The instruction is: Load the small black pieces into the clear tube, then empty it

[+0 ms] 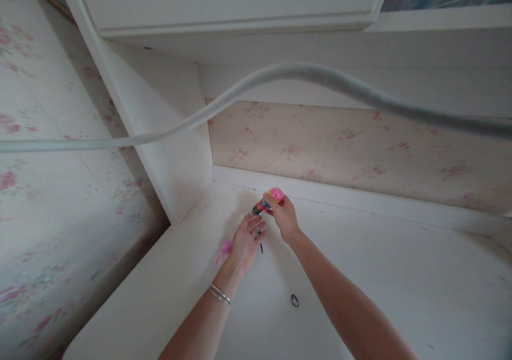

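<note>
My right hand (285, 218) is closed around a small colourful bottle-like container (264, 205) with a round pink end (277, 193). It is tilted, its dark narrow end pointing down and left towards my other hand. My left hand (247, 242) is palm up with its fingers apart, just below that dark end. Something small and shiny shows near the left fingertips, too small to name. Beside my left wrist lies a fluffy pink hair tie-like piece (226, 247). A thin black strip (261, 248) shows by the left fingers.
A black loop, like a hair tie (295, 301), lies on the white desktop (352, 274). White side panel (172, 130) and overhead cabinet (232, 2) enclose the corner. A thick pale cable (304, 71) crosses the view close to the camera. Floral wallpaper (344, 146) covers the wall.
</note>
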Demonstrator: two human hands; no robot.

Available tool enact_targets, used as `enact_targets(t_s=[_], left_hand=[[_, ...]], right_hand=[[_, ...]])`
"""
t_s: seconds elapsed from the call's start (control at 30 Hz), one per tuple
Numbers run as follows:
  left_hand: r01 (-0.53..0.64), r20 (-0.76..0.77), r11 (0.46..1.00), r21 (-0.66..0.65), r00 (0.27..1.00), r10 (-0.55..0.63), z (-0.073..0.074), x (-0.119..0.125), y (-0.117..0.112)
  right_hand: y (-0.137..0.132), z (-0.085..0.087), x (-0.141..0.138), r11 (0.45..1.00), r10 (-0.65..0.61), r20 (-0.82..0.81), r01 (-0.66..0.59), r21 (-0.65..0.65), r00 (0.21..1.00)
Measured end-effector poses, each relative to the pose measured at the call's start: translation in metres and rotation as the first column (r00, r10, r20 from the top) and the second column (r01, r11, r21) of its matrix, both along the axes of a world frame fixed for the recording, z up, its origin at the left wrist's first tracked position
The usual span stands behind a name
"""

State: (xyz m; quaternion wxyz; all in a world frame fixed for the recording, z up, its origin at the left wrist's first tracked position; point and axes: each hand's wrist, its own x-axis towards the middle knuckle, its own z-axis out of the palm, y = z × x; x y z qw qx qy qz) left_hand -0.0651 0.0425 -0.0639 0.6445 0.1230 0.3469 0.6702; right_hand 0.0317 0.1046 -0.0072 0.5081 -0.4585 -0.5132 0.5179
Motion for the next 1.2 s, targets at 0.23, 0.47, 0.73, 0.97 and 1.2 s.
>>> enact_targets(t_s=[0.23, 0.47, 0.73, 0.97, 1.2], left_hand=[[0.075, 0.025, 0.995, 0.061, 0.997, -0.077, -0.001, -0.001, -0.001], [0.162, 0.069, 0.984, 0.076, 0.984, -0.167, 0.001, -0.004, 0.001], [0.116, 0.101, 0.991, 0.066, 0.987, -0.123, 0.007, 0.001, 0.003], [0.079, 0.105, 0.992, 0.094, 0.990, -0.089, 0.010, 0.000, 0.002], [0.153, 0.126, 0.984, 0.091, 0.978, -0.163, 0.005, 0.000, 0.003]], right_hand=[[-0.005, 0.001, 0.006, 0.997, 0.076, -0.031, -0.077, -0.022, 0.997], [-0.003, 0.005, 0.013, 0.992, 0.113, -0.017, -0.114, -0.044, 0.993], [0.003, 0.011, 0.019, 0.993, 0.103, -0.060, -0.106, -0.060, 0.993], [0.004, 0.012, 0.019, 0.994, 0.090, -0.050, -0.093, -0.051, 0.995], [0.001, 0.007, 0.021, 0.987, 0.132, -0.035, -0.135, -0.087, 0.991]])
